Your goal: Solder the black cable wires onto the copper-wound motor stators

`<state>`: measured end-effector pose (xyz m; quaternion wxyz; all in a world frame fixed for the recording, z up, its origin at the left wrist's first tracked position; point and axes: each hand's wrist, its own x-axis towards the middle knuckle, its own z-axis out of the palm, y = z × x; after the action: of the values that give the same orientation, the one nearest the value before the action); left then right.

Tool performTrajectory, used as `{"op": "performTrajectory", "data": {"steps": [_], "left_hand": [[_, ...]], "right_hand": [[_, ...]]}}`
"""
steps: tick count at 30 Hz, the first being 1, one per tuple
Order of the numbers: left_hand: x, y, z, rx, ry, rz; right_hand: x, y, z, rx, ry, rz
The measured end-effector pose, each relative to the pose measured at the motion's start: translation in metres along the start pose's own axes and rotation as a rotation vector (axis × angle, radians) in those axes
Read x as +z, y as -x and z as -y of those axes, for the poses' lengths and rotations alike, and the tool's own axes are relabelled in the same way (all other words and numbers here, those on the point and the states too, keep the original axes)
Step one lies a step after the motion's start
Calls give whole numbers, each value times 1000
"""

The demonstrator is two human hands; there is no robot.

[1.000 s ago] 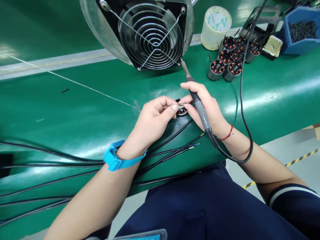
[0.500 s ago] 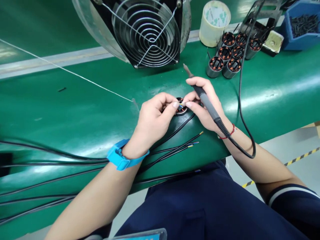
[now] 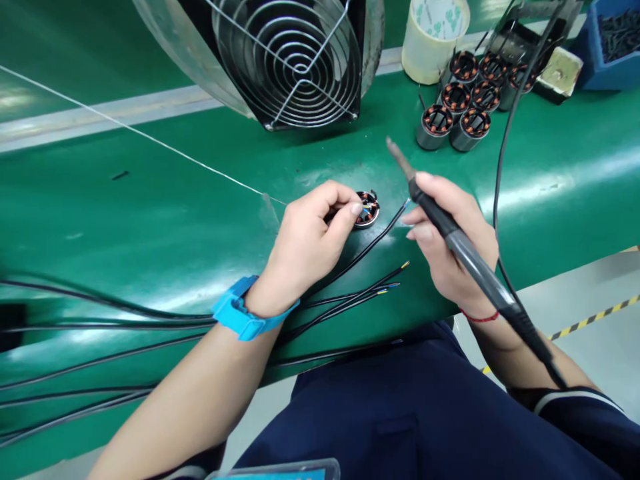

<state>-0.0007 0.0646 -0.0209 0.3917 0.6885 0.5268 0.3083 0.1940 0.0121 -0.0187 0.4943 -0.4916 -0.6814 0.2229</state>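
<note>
Toward four o'clock from a round copper-black stator [image 3: 373, 215], the right hand [image 3: 475, 228] clasps a grey-black soldering iron [image 3: 475, 263]; left hand [image 3: 320, 230] pinches blue-yellow wires [image 3: 367, 209].

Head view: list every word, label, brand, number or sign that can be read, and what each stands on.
No words or numbers can be read.
Green print inside the pale roll: too small and blurred to read.
Blue card at the bottom edge: no legible lettering in the part that shows.
Yellow-and-black floor stripe: warning-style pattern, no visible words.
</note>
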Motion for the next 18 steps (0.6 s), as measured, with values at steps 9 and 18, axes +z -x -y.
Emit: {"op": "performTrajectory", "data": {"steps": [9, 18], "left_hand": [[1, 1, -4, 8, 6, -27], [0, 1, -4, 17, -45, -24]], "right_hand": [[6, 25, -5, -129, 21, -211], [7, 20, -4, -168, -20, -175]]}}
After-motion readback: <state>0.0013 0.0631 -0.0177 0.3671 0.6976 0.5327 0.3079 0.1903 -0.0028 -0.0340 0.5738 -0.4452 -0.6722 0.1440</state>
